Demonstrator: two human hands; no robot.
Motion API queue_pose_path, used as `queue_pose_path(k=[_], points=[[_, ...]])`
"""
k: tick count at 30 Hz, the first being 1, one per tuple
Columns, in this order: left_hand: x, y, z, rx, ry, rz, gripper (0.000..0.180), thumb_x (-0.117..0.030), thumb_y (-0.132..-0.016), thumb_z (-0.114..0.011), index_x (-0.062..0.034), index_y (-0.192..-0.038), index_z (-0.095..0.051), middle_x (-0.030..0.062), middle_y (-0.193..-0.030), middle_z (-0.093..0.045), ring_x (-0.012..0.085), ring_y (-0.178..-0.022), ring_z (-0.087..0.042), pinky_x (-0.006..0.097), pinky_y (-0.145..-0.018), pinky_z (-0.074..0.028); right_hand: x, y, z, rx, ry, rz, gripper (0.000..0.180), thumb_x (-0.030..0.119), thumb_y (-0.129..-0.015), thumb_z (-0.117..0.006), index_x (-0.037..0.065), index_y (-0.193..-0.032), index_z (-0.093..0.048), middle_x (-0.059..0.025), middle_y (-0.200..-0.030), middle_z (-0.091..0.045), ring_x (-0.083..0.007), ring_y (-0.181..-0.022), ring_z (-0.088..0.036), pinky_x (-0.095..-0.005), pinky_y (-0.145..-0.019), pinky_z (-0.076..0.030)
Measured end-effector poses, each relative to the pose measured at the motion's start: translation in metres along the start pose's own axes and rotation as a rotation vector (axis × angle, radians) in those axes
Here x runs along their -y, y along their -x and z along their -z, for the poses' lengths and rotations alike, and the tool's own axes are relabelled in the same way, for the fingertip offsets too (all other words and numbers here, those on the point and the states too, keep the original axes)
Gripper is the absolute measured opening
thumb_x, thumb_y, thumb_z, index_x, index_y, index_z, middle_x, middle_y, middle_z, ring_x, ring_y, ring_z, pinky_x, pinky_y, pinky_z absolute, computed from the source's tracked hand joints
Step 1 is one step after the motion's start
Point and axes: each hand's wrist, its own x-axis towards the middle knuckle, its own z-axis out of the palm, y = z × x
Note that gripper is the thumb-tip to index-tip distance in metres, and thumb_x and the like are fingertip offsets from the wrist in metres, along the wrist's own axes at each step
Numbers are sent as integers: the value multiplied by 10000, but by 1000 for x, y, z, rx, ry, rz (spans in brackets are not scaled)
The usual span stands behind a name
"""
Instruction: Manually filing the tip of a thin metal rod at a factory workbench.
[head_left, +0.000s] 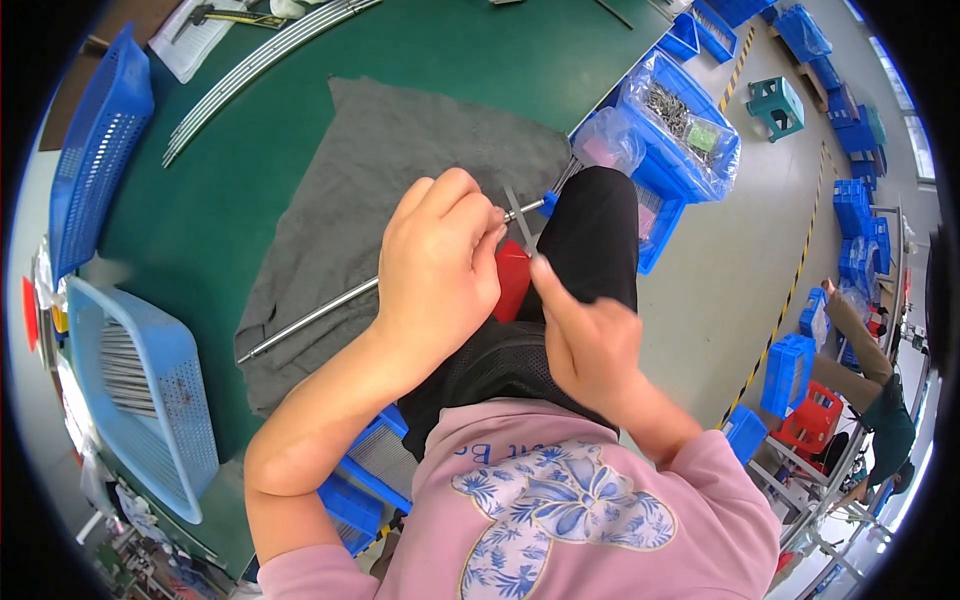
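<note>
A long thin metal rod (318, 318) runs slantwise over the dark grey cloth (345, 190) and passes through my left hand (437, 265). That hand is closed round it, with thumb and fingers pinched near the rod's right end. At this end sits a small blue piece (549, 202); whether it is fixed to the rod I cannot tell. My right hand (592, 345) is closed, its extended finger and thumb at the lower end of a thin flat grey metal strip (521, 220). The strip crosses the rod just right of my left hand. Its exact kind is unclear.
Several metal rods (255, 75) lie on the green table (440, 50). Blue baskets (185, 400) stand at its left. To the right are a blue bin (640, 120) of small metal parts and a green stool (775, 108). Another person (885, 430) is at far right.
</note>
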Motion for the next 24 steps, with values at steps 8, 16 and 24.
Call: queue_pose_path(k=[8,16,24], points=[[3,2,8,7,-2,14,176,100,-659,-677,13,-691,-527,100,-717,-516,267,-644,-507,357,-566,-407,2,-14,-9,-23,-37,38,554,-10,-672,-612,58,-1222,-620,-22,-474,-429,-179,-363,-410,-315,-408,-323],[6,-5,-6,102,-9,-53,121,83,-660,-633,14,-748,-585,135,-803,-560,327,-763,-560,388,-680,-459,0,-26,-8,36,-7,-121,474,147,-784,-559,47,-1247,-561,-29,-484,-521,-194,-395,-538,-337,-388,-404],[17,9,31,122,-151,-92,116,-10,-779,-718,30,-780,-609,141,-781,-554,293,-703,-554,385,-670,-486,22,-38,-36,119,-147,-66,564,153,-760,-558,1,-1297,-479,-47,-534,-529,-235,-462,-543,-360,-501,-387]])
